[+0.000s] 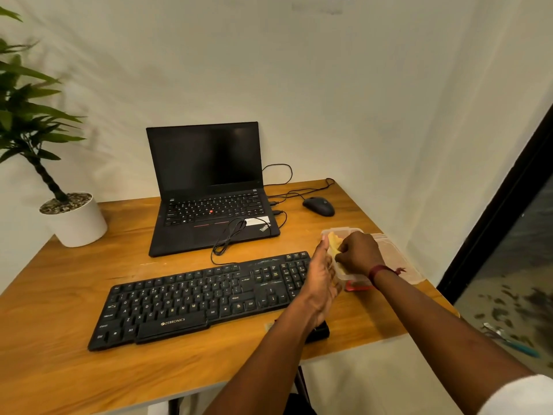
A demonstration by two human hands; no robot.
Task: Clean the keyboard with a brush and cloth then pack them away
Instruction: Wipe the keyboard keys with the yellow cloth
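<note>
Head view, and both arms reach out to the right end of the table. The right hand [359, 253] is knuckles-up with its fingers curled down, pinching the soft yellow cloth [334, 240] inside the clear plastic box [344, 230]. The left hand [321, 274] lies flat along the box's left wall, fingers straight and together and thumb up by the rim, gripping nothing. A red thread band [380, 272] circles the right wrist.

The count: two hands, one cloth and one box, with one clear lid [401, 262] lying just beside it on the right. There's something red [356, 286] at the box's near end, but I can't tell what it is. One black full-size keyboard [194, 301] lies across the middle of the wooden table [54, 339], its right end touching the left hand and partly covered by it.

Behind it there's one open black laptop [209, 187] with a looped cable on its palm rest, and one black mouse [318, 206] off to its right. One white potted plant [74, 220] stands far left. A small black object [320, 332] peeks out under the left wrist.
</note>
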